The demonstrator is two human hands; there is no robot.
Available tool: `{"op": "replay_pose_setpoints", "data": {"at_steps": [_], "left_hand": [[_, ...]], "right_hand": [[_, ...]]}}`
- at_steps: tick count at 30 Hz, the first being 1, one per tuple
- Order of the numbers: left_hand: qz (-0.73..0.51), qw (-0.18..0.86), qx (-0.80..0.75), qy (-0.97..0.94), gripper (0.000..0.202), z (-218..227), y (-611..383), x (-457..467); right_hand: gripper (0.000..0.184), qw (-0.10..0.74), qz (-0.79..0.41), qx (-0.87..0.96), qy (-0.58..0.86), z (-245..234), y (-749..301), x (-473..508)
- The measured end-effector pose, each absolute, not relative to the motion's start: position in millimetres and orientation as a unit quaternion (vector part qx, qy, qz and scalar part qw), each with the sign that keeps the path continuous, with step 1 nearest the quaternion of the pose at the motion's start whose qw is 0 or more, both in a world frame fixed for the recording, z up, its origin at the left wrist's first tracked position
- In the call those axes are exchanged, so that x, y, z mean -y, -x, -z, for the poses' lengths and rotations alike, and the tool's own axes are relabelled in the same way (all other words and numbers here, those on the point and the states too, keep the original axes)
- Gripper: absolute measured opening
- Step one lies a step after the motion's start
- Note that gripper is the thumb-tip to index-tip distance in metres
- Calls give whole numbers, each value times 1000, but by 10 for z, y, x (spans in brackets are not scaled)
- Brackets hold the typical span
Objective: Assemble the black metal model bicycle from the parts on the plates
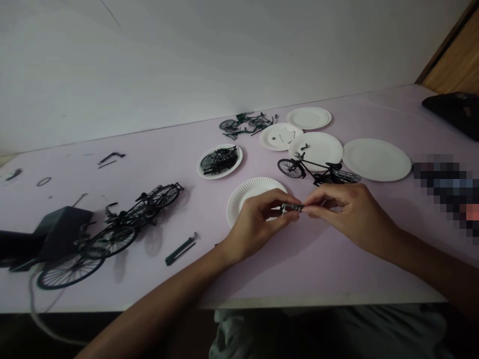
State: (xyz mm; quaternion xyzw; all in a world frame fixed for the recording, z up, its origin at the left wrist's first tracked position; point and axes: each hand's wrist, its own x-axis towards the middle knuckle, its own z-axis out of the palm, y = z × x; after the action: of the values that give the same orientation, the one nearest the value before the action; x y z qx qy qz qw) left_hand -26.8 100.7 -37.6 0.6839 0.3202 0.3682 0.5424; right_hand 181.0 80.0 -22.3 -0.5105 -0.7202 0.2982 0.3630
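Observation:
Between the fingertips of both hands is a small dark metal part (292,207), partly hidden, with a pale bit sticking out near the left thumb. My left hand (262,214) pinches its left side. My right hand (340,209) pinches its right end. Just behind the hands stands a black model bicycle (325,172), its lower part covered by my right hand. Under and behind my left hand lies a ribbed white paper plate (239,199).
Model bicycles (138,219) stand at left beside a black box-shaped object (63,229) with a cable. A plate (202,172) holds black parts. More white plates (377,159) and green bicycle parts (245,124) lie at the back. A green-black piece (181,249) lies near the front.

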Motion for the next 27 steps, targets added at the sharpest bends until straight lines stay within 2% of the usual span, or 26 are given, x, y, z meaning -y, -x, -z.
{"op": "replay_pose_setpoints", "data": {"at_steps": [6,14,18,20,22,27], "left_hand": [[-360,553,-346,-667,18,361,261,-998],[-364,570,-334,-656,16,330,257,-966],[-373,571,-324,-656,14,335,275,-977],[-375,571,-317,-658,14,341,285,-988],[-379,571,-315,-657,14,339,292,-997],[-370,586,-314,-649,15,302,297,-1014]], "right_hand": [[5,368,-280,729,505,229,-1803,-797],[9,377,-128,816,419,254,-1820,-760],[11,380,-109,823,408,269,-1816,-757],[8,392,-150,806,417,254,-1806,-754],[4,401,-240,762,447,230,-1800,-754],[15,370,-502,631,461,198,-1817,-791]]}}
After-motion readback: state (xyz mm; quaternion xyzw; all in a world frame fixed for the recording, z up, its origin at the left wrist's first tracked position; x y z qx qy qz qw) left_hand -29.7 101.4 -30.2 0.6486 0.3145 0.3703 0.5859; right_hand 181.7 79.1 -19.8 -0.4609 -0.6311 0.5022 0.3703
